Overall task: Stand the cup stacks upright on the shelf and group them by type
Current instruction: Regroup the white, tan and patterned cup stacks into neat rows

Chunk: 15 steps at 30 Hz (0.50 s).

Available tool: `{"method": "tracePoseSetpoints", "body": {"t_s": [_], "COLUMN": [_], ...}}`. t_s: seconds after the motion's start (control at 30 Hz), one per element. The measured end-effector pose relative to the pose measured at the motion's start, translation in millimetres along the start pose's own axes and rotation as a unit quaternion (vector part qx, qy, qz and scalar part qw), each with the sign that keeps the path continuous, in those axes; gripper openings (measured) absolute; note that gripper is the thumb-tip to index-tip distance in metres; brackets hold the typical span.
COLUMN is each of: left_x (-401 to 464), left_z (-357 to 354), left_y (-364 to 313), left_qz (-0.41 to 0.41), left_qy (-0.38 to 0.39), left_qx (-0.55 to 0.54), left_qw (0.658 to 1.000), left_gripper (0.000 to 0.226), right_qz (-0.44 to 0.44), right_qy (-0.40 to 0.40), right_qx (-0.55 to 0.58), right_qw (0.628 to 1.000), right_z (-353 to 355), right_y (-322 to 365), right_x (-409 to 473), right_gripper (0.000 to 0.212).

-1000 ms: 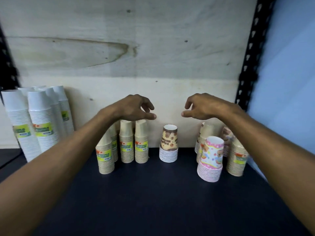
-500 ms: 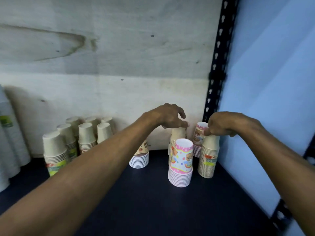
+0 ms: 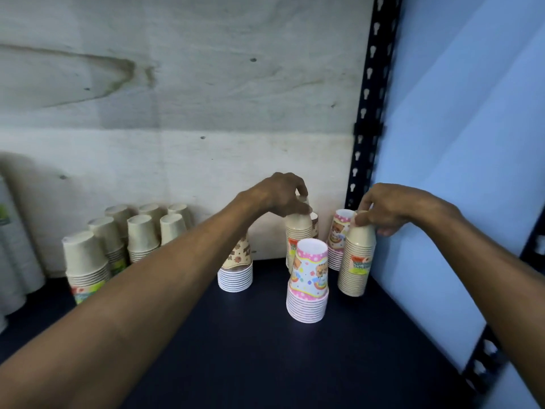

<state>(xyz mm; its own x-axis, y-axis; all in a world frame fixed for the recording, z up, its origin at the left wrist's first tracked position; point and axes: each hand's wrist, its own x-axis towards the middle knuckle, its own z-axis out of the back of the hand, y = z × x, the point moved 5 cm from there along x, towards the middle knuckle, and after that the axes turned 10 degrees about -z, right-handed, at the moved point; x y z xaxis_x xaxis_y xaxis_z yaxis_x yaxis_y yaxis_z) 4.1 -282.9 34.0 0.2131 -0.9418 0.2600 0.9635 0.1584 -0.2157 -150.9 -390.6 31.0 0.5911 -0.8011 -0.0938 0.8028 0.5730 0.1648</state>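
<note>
Two hands were out over the dark shelf (image 3: 265,358), and I watched them from far away. Nearest to me stood a pink stack (image 3: 308,286), upright and alone, with no hand on it. A little farther back on the right stood a tan stack (image 3: 357,261), just beside the blue wall (image 3: 460,172). The right hand (image 3: 392,206) pinched the top of it with curled fingers. In the middle, a second tan stack (image 3: 298,231) stood behind the pink one, and the left hand (image 3: 280,193) held its top with bent fingers. Another pink stack (image 3: 339,234) stood between the two tan ones, at the back. A brown stack (image 3: 236,267) sat partly behind the left arm. Far left, a bunch of tan stacks (image 3: 129,234) stood together by the wall.

I think the two held stacks belonged with that bunch. To do it well, I would lift each one straight up, holding a few cups down and not only the top cup, so the stack did not come apart. I would keep clear of the pink cups, then set both down flat.
</note>
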Motion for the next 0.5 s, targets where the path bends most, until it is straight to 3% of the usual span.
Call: {"method": "tracePoseSetpoints", "body": {"t_s": [0.2, 0.37, 0.5], "left_x": [-21, -58, -96], "left_z": [57, 111, 149], "left_y": [-7, -6, 7], "left_qz": [-0.009, -0.004, 0.027], "left_qy": [-0.085, -0.141, -0.16], "left_qx": [-0.042, -0.033, -0.087], "left_qw": [0.995, 0.989, 0.983], "left_gripper": [0.041, 0.039, 0.033], "right_qz": [0.008, 0.029, 0.068], "right_qy": [-0.146, -0.278, -0.339], "right_qx": [0.046, 0.123, 0.163], "right_qw": [0.988, 0.952, 0.924], "right_z": [46, 81, 93], "right_y": [16, 38, 71], "right_x": [-17, -41, -69], "right_gripper": [0.03, 0.033, 0.037]}}
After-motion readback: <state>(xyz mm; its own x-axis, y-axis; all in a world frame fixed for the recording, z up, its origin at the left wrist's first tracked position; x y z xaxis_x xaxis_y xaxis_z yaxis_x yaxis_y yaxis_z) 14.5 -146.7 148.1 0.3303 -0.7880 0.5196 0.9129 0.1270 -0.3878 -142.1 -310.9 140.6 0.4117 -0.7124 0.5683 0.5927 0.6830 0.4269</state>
